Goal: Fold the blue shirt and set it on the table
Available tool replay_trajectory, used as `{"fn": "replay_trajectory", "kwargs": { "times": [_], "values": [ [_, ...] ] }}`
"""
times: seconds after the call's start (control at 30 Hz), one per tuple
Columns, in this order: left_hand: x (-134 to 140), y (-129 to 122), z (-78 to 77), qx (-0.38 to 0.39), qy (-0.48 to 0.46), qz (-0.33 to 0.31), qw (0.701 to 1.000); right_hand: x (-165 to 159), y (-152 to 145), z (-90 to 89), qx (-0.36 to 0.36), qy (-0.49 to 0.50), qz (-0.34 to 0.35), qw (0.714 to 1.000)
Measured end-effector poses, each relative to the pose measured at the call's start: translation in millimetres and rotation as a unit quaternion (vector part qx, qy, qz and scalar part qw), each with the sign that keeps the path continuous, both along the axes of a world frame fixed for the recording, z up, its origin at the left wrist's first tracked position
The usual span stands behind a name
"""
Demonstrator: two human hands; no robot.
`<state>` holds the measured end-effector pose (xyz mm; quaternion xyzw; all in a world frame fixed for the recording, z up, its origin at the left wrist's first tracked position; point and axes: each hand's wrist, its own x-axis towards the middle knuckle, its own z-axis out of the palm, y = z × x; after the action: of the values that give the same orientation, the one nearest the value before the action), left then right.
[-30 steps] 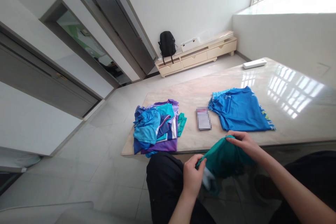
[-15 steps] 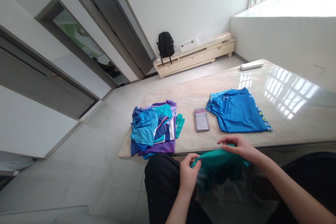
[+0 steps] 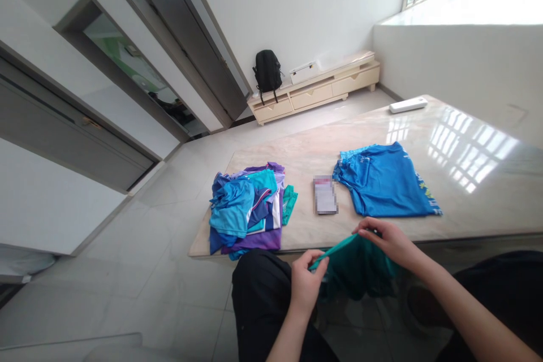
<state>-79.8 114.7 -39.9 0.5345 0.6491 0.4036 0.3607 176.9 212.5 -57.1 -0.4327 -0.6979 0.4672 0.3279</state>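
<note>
A green garment (image 3: 356,266) hangs between my hands in front of the table edge, its upper edge pulled into a slanting line. My left hand (image 3: 307,277) pinches the lower left end of that edge. At the upper right end, my right hand (image 3: 388,242) is closed on the fabric between thumb and fingers. Folds hide the garment's full shape. Beyond my right hand, blue shorts (image 3: 384,184) lie flat on the table with patterned trim along the right side. To the left is a heap of blue, purple and green clothes (image 3: 233,209).
The marble-topped table (image 3: 297,150) carries a blurred-out rectangular item (image 3: 325,197) between heap and shorts, and a long white object (image 3: 408,105) at its far edge. Under its front edge are my dark-trousered knees (image 3: 257,277). A black backpack (image 3: 267,70) rests on a low cabinet (image 3: 311,97).
My right hand has closed on the green garment's edge, which is now drawn straighter between both hands. The left hand keeps its pinch. The clothes on the table have not moved.
</note>
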Motion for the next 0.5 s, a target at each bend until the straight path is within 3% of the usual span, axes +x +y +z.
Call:
{"fn": "replay_trajectory", "kwargs": {
  "times": [0.17, 0.3, 0.4, 0.5],
  "values": [
    [2, -1, 2.8, 0.015, 0.061, -0.041, 0.997, 3, -1, -4.9, 0.050, -0.059, -0.063, 0.995],
    [1, -2, 1.8, 0.025, 0.099, -0.058, 0.993, 2, 0, -6.9, 0.061, -0.059, -0.067, 0.994],
    [1, -2, 0.0, 0.032, 0.103, -0.062, 0.992, -8, -7, -1.5, 0.056, -0.003, -0.018, 0.998],
    [2, -4, -1.6, 0.041, 0.097, -0.083, 0.991, -25, -22, 8.0, 0.031, 0.064, 0.096, 0.993]
  ]
}}
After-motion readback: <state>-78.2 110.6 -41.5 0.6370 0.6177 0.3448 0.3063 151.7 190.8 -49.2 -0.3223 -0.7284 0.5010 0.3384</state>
